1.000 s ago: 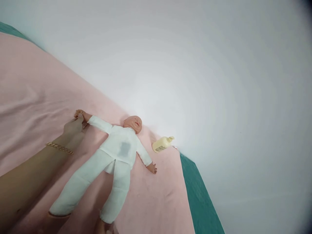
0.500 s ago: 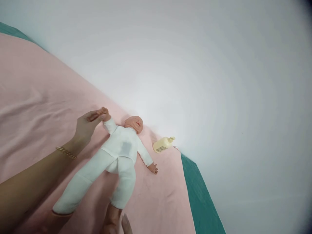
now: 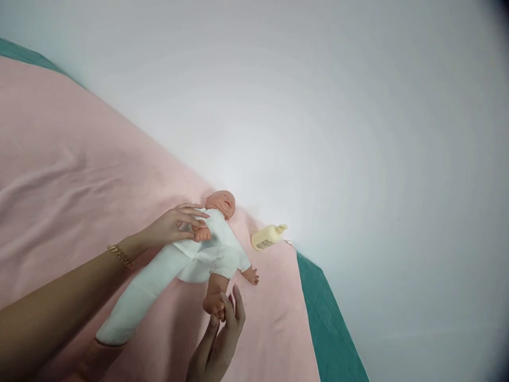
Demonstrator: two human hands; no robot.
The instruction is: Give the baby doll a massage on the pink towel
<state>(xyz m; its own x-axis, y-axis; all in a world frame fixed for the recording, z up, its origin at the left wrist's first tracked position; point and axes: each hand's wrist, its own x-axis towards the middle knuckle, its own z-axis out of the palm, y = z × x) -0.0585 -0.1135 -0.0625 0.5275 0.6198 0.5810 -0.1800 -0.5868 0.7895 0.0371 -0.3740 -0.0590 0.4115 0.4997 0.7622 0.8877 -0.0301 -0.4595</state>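
Observation:
A baby doll [image 3: 214, 233] in white clothes lies on its back, its head toward the wall. My left hand [image 3: 178, 223], with a gold bracelet at the wrist, pinches the doll's hand [image 3: 202, 234] and holds that arm over the chest. Lower down, my right hand [image 3: 222, 337] grips the doll's foot [image 3: 214, 303] between thumb and fingers, with that leg raised and bent toward the belly. The doll's other arm [image 3: 248, 270] lies stretched out on the cloth. Its other leg [image 3: 137, 294] extends toward the lower left, straight.
A pale yellow pump bottle [image 3: 267, 237] lies tilted beside the doll, near the wall. Pink cloth [image 3: 79, 154], wrinkled at the left, covers a green surface [image 3: 330, 323] that shows at both ends. The white wall [image 3: 338, 132] rises behind.
My left hand has brought the doll's arm inward from the side onto its chest. My right hand has come up from the bottom edge, taken the foot and bent the leg upward.

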